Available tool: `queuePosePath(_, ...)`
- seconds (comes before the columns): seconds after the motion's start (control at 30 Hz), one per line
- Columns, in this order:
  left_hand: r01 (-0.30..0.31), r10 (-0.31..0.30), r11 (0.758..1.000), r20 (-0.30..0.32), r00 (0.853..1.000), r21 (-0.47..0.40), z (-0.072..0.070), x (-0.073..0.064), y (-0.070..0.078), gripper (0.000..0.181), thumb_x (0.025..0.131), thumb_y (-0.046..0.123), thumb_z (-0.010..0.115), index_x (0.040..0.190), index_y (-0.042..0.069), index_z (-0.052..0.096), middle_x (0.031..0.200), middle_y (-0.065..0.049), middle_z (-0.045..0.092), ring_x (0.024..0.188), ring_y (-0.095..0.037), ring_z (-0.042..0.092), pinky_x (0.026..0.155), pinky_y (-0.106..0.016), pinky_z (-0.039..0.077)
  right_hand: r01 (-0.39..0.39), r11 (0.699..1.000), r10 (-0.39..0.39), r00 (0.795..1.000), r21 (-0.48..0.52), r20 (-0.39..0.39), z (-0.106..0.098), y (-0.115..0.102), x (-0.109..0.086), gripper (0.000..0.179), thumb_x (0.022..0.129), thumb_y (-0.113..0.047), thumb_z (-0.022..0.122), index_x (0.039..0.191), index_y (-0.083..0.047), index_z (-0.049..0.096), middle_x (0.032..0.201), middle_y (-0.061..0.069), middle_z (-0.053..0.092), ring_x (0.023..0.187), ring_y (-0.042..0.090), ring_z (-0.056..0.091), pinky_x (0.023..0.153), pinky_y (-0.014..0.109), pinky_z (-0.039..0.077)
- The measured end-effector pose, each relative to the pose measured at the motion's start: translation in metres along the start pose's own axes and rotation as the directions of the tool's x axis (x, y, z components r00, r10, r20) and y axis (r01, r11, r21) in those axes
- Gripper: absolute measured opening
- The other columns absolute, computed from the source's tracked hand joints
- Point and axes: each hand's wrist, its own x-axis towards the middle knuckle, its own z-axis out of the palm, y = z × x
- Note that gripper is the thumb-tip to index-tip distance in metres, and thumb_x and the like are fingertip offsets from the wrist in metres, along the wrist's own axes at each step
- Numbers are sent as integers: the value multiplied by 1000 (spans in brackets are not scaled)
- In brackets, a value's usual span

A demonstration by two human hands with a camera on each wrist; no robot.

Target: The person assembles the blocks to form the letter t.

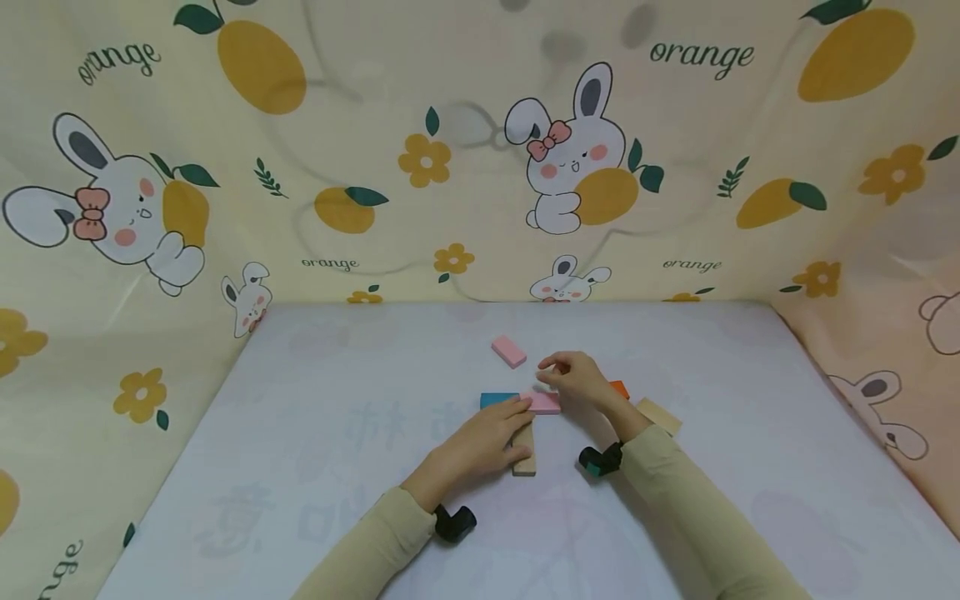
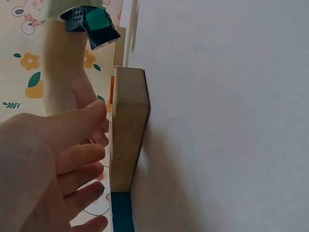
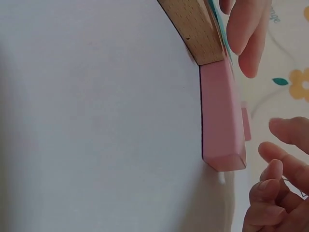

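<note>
A blue block and a pink block lie end to end on the table. From their join a plain wooden block runs toward the person, making a T shape. My left hand reaches over this wooden block, its fingertips at the join and the thumb by the wood's near part. In the left wrist view, its fingers look extended and apart. My right hand hovers just behind the pink block, fingers loosely bent. Nothing shows between those fingers in the right wrist view.
Another pink block lies farther back on the white table. An orange block sits partly behind the right wrist, with a plain wooden block beside the right forearm. A patterned cloth rises behind the table.
</note>
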Motion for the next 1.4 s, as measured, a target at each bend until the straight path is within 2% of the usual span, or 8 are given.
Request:
queuePosePath(0.23, 23, -22, 1000, 45, 999, -20, -1, 3, -1, 58, 96, 36, 57, 145, 8, 44, 158, -5, 35, 149, -21, 31, 122, -36, 30, 3, 1000, -4, 999, -12, -32, 3, -4, 10, 28, 89, -18, 64, 108, 2, 69, 71, 3, 55, 68, 13, 44, 60, 21, 35)
queuePosePath(0.33, 28, -27, 999, 50, 998, -28, -3, 4, 0, 58, 95, 36, 60, 143, 8, 46, 156, -5, 38, 147, -20, 34, 121, -36, 32, 5, 1000, -5, 999, -9, -37, 7, -3, 14, 29, 89, -19, 64, 109, 2, 69, 71, 2, 53, 66, 12, 43, 58, 20, 34)
queuePosePath(0.57, 40, -36, 998, 76, 996, -46, -4, 6, -2, 58, 94, 37, 61, 142, 9, 48, 156, -3, 39, 146, -20, 36, 121, -35, 33, -19, 1000, 19, 999, 10, -47, 13, -4, 21, 31, 90, -20, 64, 112, 1, 67, 79, 7, 55, 72, 15, 46, 59, 21, 36)
queuePosePath(0.93, 18, -14, 998, 49, 999, -61, -3, 6, -1, 57, 92, 33, 64, 140, 6, 50, 154, -7, 42, 144, -22, 39, 120, -35, 35, -9, 1000, 8, 998, -7, -56, 18, -4, 31, 31, 89, -17, 65, 112, 4, 67, 76, 6, 54, 71, 14, 46, 59, 21, 36)
queuePosePath(1.27, 17, -15, 999, 46, 999, -50, -3, 6, -1, 57, 92, 33, 64, 140, 6, 50, 154, -7, 42, 145, -21, 38, 119, -34, 35, 27, 999, -27, 1000, -23, -5, 19, -9, 32, 27, 88, -18, 68, 106, 1, 71, 76, 6, 54, 74, 15, 43, 60, 22, 33)
queuePosePath(1.4, 10, -7, 999, 47, 999, -51, -3, 6, -2, 57, 92, 32, 64, 140, 5, 50, 153, -8, 43, 144, -22, 40, 119, -34, 36, 34, 999, -34, 999, -12, 3, 17, -8, 36, 32, 85, -19, 71, 110, 2, 69, 76, 5, 56, 73, 14, 45, 62, 21, 36)
